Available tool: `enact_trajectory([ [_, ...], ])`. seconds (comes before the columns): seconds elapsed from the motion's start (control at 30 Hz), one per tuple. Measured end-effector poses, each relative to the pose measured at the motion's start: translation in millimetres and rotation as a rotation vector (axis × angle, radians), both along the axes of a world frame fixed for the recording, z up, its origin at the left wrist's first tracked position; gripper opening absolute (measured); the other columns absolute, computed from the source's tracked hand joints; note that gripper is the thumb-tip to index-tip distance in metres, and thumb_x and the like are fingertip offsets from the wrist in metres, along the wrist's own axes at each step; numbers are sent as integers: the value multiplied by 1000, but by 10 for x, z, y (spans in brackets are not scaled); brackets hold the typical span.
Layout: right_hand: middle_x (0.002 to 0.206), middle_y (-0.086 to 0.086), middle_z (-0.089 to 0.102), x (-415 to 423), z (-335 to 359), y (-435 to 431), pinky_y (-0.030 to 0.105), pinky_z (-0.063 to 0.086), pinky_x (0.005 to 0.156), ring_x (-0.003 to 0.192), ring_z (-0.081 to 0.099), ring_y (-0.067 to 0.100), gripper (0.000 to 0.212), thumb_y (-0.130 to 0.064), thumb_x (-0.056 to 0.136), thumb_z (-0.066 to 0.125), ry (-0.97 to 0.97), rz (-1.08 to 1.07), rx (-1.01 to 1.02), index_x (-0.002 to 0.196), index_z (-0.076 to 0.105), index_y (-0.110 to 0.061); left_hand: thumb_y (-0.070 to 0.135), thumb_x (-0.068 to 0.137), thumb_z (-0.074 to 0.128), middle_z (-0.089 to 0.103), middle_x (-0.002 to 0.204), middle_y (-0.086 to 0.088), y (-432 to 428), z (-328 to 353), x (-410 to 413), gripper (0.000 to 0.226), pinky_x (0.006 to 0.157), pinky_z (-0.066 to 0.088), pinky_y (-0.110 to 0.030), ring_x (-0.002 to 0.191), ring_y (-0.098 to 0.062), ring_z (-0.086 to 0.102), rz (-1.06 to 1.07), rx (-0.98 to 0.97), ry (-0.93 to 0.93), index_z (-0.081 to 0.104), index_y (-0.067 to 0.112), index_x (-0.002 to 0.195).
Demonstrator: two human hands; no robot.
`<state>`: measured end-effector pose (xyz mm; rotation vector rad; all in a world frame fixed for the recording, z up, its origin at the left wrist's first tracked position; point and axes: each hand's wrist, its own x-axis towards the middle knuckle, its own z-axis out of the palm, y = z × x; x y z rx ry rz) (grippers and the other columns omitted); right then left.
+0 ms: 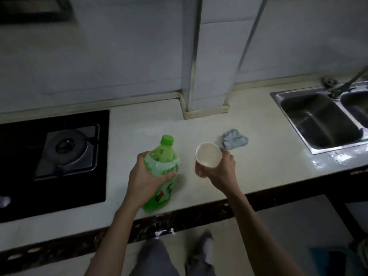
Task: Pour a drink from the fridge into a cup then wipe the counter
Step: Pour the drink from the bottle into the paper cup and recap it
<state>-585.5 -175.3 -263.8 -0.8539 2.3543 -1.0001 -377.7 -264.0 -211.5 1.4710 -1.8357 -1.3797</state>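
Note:
A green plastic bottle [162, 162] with a green cap on stands on the pale counter [258, 172], near its front edge. My left hand [145, 176] grips the bottle around its upper body. Just to the right, my right hand [221, 170] holds a white paper cup [208, 157], tilted so its open mouth faces the camera; the inside looks empty. A crumpled light-blue cloth [235, 141] lies on the counter just behind and to the right of the cup.
A black gas hob [59, 156] with one burner fills the left of the counter. A steel double sink [322, 122] with a tap sits at the right. A tiled column [207, 96] stands against the back wall. My legs show below the counter edge.

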Motion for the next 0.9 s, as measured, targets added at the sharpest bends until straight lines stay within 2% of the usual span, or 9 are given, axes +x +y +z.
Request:
enact_trajectory([
  [0.1,127,18,43,-227,-109,-118,48,41,96,117,40,34,90,-33,68,86,51,72,16,138,37,-5,35,57,92,60,108,14,85,2,-180,79,71,45,-16,97,-6,59,42,6,-19,44,29,120],
  [0.2,125,20,46,-319,-256,-273,42,36,92,114,42,37,90,-32,66,86,103,88,36,135,38,-2,36,56,92,59,106,18,106,-16,-354,79,71,45,-16,96,-5,58,49,-5,-50,43,32,117],
  [0.33,123,22,44,-331,-443,-392,44,39,90,112,43,41,88,-28,65,86,173,120,96,133,38,3,36,58,92,57,106,20,22,-23,-540,78,70,42,-9,95,0,56,21,-3,-41,41,33,117],
  [0.47,128,23,41,-331,-465,-449,49,41,90,113,43,43,92,-31,68,86,137,96,153,135,33,2,38,57,92,59,111,16,-97,-51,-636,80,75,45,-14,100,-4,57,1,-9,-27,43,32,119],
  [0.6,138,24,31,-365,-339,-481,51,35,102,125,35,44,106,-39,71,83,89,171,280,145,19,4,40,57,91,59,112,16,-213,-61,-675,81,77,46,-15,102,-5,58,-58,-16,-13,43,31,121],
  [0.67,138,22,31,-414,-140,-447,51,35,103,126,32,41,98,-37,74,80,91,188,330,146,23,-2,40,57,91,58,110,19,-282,-37,-672,81,74,44,-10,100,-3,57,-88,-30,-20,42,33,121],
  [0.77,129,16,45,-447,284,-432,43,45,93,117,41,30,54,-25,81,72,229,65,110,128,50,-9,44,55,91,55,104,25,-405,19,-666,82,72,44,-10,94,4,54,-137,-83,-35,42,35,120],
  [0.83,107,9,59,-397,577,-509,29,44,74,94,52,19,24,-32,90,62,322,-16,-46,103,60,-12,47,54,90,55,103,24,-477,56,-689,83,73,47,-16,93,4,55,-190,-124,-65,43,35,121],
  [0.9,71,-1,59,-323,803,-672,24,36,56,59,50,11,36,-44,96,49,290,39,-46,74,57,-16,51,55,88,58,106,20,-527,89,-731,83,74,51,-25,93,-2,57,-267,-175,-110,42,34,123],
])
